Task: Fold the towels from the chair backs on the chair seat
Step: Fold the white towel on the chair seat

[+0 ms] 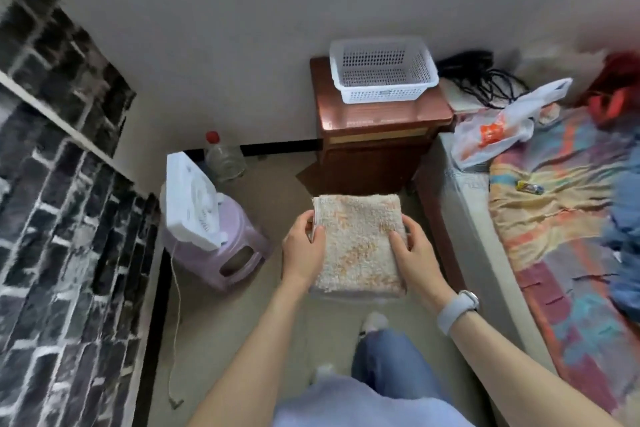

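Your left hand (304,250) and right hand (412,253) each grip a side edge of the folded beige terry towel (360,243), held above the floor. Ahead: brown wooden cabinet (374,142) carrying a white perforated plastic basket (382,71). Left: lilac plastic stool (235,246) bearing a white flat appliance (192,204). Right: bed with a striped multicoloured cover (554,218).

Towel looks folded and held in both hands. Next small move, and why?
Probably lower the towel and set it down. It is already a compact folded rectangle, with the left hand gripping its left edge and the right hand its right edge. There may be a clear surface just under it, but that is hard to make out. The white basket on the cabinet sits empty.
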### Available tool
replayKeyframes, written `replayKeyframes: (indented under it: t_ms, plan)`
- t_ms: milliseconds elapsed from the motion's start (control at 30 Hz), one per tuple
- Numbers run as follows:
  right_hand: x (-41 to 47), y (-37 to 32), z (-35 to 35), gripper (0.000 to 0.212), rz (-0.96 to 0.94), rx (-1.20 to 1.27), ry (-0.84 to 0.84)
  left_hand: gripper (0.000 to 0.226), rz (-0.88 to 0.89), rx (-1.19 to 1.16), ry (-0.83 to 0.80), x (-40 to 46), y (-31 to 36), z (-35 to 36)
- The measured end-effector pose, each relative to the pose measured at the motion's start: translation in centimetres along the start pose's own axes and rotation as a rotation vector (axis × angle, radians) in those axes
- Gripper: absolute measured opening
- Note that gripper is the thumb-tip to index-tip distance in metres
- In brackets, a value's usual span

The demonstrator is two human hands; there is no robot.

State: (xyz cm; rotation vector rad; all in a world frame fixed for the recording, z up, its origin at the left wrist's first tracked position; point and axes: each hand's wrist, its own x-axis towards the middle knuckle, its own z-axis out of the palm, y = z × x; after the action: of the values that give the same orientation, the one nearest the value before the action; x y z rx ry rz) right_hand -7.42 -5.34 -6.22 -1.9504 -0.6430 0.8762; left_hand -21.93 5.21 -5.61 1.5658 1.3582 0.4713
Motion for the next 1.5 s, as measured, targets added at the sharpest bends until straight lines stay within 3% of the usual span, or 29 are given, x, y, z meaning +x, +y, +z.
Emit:
replayKeyframes:
  t_ms: [600,933,1133,1200,1267,1367,1433,1500]
  plan:
    - [43.6,-13.5,-6.1,0.041,-0.001,0.11,-0.055,0.039,-0.063,-0.092,-0.012,40.2,18.9,11.0]
    - [59.1,-11.6,-3.2,0.047,0.045,0.057,-0.052,0.048,-0.115,-0.153,-0.124,54.7,17.5,17.0]
    - [61.7,-7.4,-0.7,0.049,0.113,-0.021,-0.187,0.061,-0.133,0.067,-0.171,55.7,14.5,18.9]
    - [61.8,-6.4,-0.6,0.049,0.097,-0.143,-0.221,0.063,-0.045,0.243,-0.168,55.1,14.6,19.1]
    - [61.7,-5.8,-0.8,0.052,0.049,-0.419,-0.152,0.056,0.087,0.41,-0.137,54.6,14.8,19.3]
    - [61.8,-5.6,-0.8,0.049,-0.281,-0.83,-0.065,0.052,0.26,0.591,-0.114,55.1,13.7,20.4]
    - [62.6,-4.8,-0.3,0.052,-0.442,-1.013,-0.178,0.055,0.253,0.697,-0.134,56.4,12.3,21.6]
    - [63.8,-3.5,0.1,0.056,-0.484,-1.118,-0.251,0.056,0.193,0.763,-0.166,57.5,11.0,22.7]
